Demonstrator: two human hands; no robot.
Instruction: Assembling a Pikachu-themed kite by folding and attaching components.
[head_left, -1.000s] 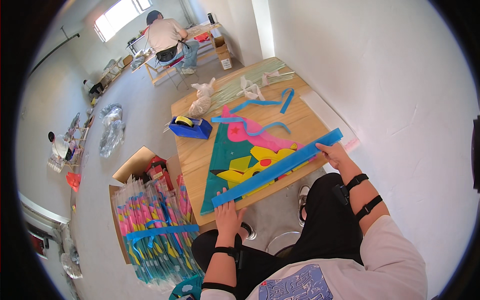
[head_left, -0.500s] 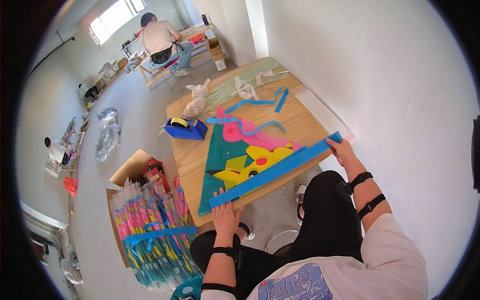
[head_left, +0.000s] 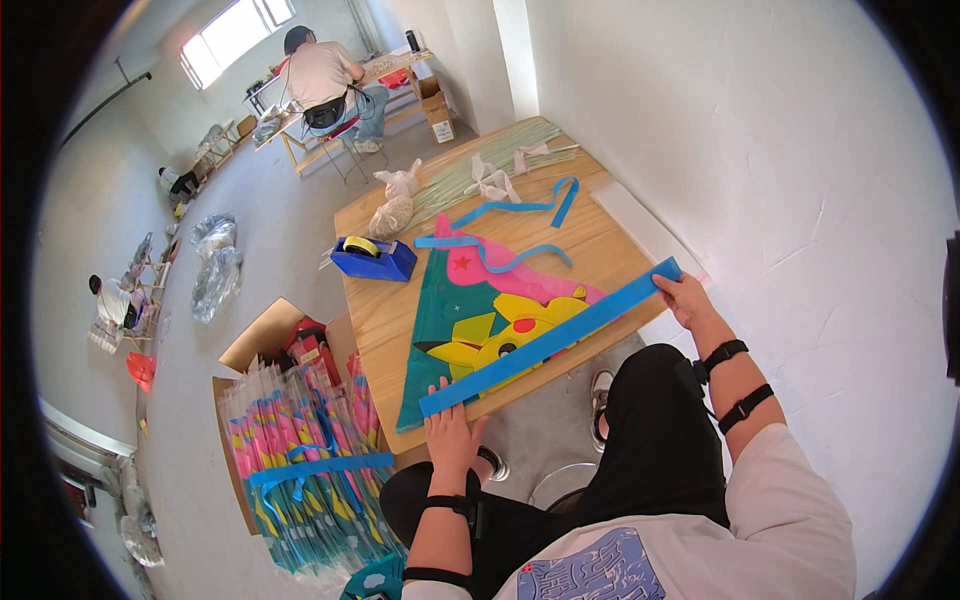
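A wide blue fabric strip (head_left: 560, 335) runs taut and slanting along the near edge of a triangular kite sheet (head_left: 420, 330). The sheet is green and pink with a yellow cartoon figure, and the strip covers part of its lower side. My right hand (head_left: 686, 298) pinches the strip's far right end, past the sheet's corner. At the lower left corner my left hand (head_left: 452, 438) holds the other end, fingers straight and thumb apart. Two thin blue ribbons lie beyond: one ribbon (head_left: 500, 262) across the pink part, another ribbon (head_left: 515, 206) on bare wood.
The wooden table (head_left: 385, 345) carries a blue tape dispenser (head_left: 385, 262), knotted plastic bags (head_left: 390, 213) and thin pale sticks (head_left: 470, 170). To its left stands a carton (head_left: 262, 342) beside packed kites (head_left: 310, 470). A wall borders the right. A person (head_left: 320, 80) sits working farther back.
The strip's right end has turned flatter and come slightly down, with my right hand shifting a little. My left hand stays in place at the lower left corner.
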